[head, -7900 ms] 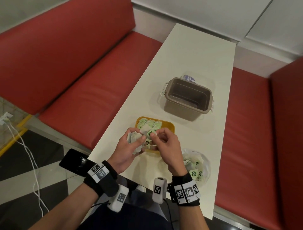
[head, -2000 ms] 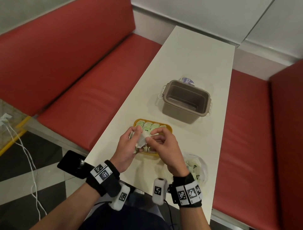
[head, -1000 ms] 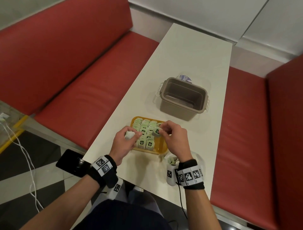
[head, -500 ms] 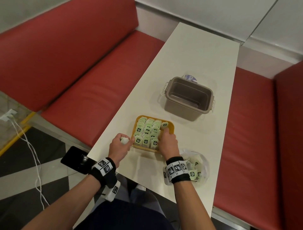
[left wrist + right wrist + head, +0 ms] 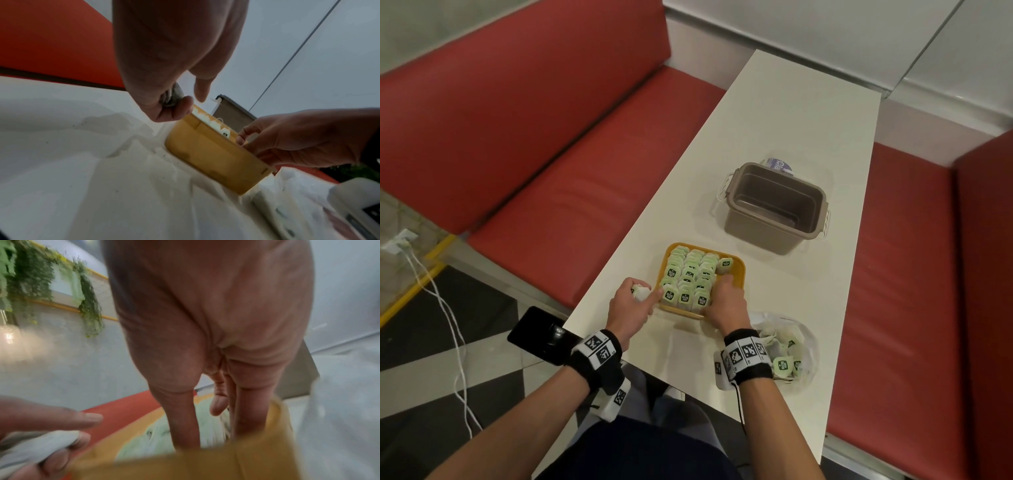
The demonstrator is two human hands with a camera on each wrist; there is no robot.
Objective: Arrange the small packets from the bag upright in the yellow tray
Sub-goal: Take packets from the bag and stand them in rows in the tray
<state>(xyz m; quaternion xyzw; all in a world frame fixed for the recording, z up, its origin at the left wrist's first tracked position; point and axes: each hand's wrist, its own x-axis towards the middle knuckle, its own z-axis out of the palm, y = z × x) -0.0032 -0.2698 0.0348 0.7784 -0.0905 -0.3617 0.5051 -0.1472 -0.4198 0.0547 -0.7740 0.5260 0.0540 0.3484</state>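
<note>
The yellow tray point(image 5: 739, 274) holds three packed rows of upright green packets point(image 5: 690, 274) and one lone packet point(image 5: 725, 266) in its far right corner. My left hand point(image 5: 645, 294) grips a few pale packets point(image 5: 640, 293) beside the tray's left edge, and its straight index finger touches the near-left packet. My right hand point(image 5: 722, 284) reaches into the tray's right side, fingers straight against the packet rows, holding nothing. The right wrist view shows those fingers point(image 5: 246, 418) down inside the tray point(image 5: 205, 467). The left wrist view shows the held packets point(image 5: 173, 95) above the tray point(image 5: 205, 155).
The clear plastic bag point(image 5: 791, 353) with more packets lies at the table's near right, by my right wrist. An empty brown tub point(image 5: 774, 209) stands beyond the tray. The narrow white table point(image 5: 791, 120) runs between red benches point(image 5: 585, 205).
My right hand has set a packet in the tray's far right corner and dropped low into the tray's right side. My left hand has moved beside the tray and stretched its index finger to the near-left packet.
</note>
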